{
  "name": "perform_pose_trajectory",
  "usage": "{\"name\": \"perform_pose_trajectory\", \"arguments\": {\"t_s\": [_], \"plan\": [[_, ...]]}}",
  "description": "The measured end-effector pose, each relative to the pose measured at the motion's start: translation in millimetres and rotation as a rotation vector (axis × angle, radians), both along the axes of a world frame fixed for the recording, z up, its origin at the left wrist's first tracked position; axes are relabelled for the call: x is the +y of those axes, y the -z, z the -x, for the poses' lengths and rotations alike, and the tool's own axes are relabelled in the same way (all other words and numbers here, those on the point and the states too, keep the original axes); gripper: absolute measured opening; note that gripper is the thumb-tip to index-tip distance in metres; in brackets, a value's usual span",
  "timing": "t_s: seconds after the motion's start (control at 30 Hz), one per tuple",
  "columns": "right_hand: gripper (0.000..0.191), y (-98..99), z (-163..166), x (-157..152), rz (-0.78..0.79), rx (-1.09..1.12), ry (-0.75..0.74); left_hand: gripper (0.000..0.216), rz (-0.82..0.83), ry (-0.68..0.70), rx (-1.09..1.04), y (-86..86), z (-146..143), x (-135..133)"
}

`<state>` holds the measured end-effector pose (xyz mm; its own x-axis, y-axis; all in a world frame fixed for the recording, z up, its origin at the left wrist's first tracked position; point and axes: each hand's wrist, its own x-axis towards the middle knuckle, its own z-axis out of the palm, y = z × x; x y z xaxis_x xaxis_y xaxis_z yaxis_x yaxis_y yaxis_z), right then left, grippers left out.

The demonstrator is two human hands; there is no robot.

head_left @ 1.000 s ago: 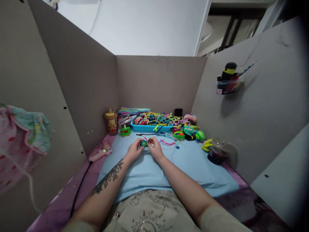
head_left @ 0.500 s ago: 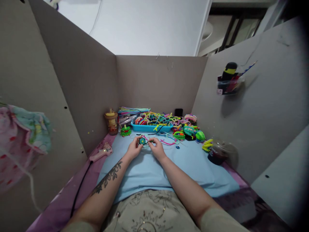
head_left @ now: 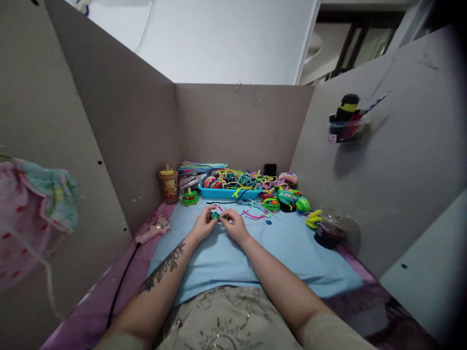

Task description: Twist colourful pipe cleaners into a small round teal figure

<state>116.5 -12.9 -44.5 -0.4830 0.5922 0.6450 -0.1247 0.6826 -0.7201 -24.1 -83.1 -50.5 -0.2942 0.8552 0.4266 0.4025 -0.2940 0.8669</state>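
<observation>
A small teal-green hexagonal pipe-cleaner piece [head_left: 215, 216] with a dark outline and a yellow centre is held in my left hand [head_left: 204, 222], thumb and fingers closed on its left side. My right hand [head_left: 234, 224] pinches at the piece's right edge; what lies between those fingertips is too small to make out. Just behind the hands, a black pipe cleaner [head_left: 226, 203] and pink pipe cleaners [head_left: 255, 216] lie on the light blue cloth [head_left: 226, 262]. A small dark blue oval [head_left: 269, 222] rests to the right.
A blue tray [head_left: 233, 194] heaped with coloured pipe cleaners stands at the back. A green frog-like figure [head_left: 190, 198] and a lidded cup [head_left: 169, 184] are left of it. A pink glue gun [head_left: 155, 232] lies at left, a dark tub [head_left: 328, 232] at right. Grey panels surround the table.
My right hand has drawn slightly left, closer to the left hand and the hexagonal piece. The piece has tilted and dropped a little, and more of the black pipe cleaner behind it shows.
</observation>
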Motion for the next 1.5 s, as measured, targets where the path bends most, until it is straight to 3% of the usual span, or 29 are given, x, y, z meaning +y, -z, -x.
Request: {"name": "perform_pose_trajectory", "arguments": {"t_s": [0.2, 0.43, 0.53, 0.67, 0.77, 0.87, 1.0, 1.2, 1.33, 1.5], "plan": [[0.007, 0.1, -2, 5, -0.16, -0.022, 0.163, 0.045, 0.029, 0.009, 0.155, 4.3, 1, -2], [0.006, 4.9, 0, 9, -0.116, -0.019, 0.218, 0.045, 0.046, 0.018, 0.32, -0.6, -3, -7], [0.008, 6.6, 2, 11, -0.076, -0.066, 0.206, 0.046, 0.016, -0.043, 0.394, -0.1, -2, -7], [0.015, 11.6, 6, 21, 0.08, 0.033, 0.216, 0.045, -0.158, -0.297, 0.431, -2.8, -1, -8], [0.023, 15.3, 10, 28, 0.305, 0.141, 0.233, 0.037, -0.176, -0.339, 0.536, -8.2, -3, -11], [0.029, 17.1, 14, 27, 0.532, 0.204, 0.152, 0.026, -0.188, -0.421, 0.685, -15.3, -11, -16], [0.035, 16.0, 19, 16, 0.697, 0.231, -0.011, 0.018, -0.184, -0.533, 0.757, -22.5, -22, -21], [0.037, 12.5, 20, 6, 0.843, 0.207, -0.227, 0.021, -0.19, -0.403, 0.933, -17.7, -20, -18], [0.034, 14.4, 19, 7, 0.812, 0.177, -0.166, 0.029, -0.17, -0.298, 1.017, -9.5, -16, -14], [0.025, 16.9, 20, 9, 0.743, 0.134, -0.089, 0.03, -0.028, -0.32, 1.108, -7.1, -22, -14]]}}
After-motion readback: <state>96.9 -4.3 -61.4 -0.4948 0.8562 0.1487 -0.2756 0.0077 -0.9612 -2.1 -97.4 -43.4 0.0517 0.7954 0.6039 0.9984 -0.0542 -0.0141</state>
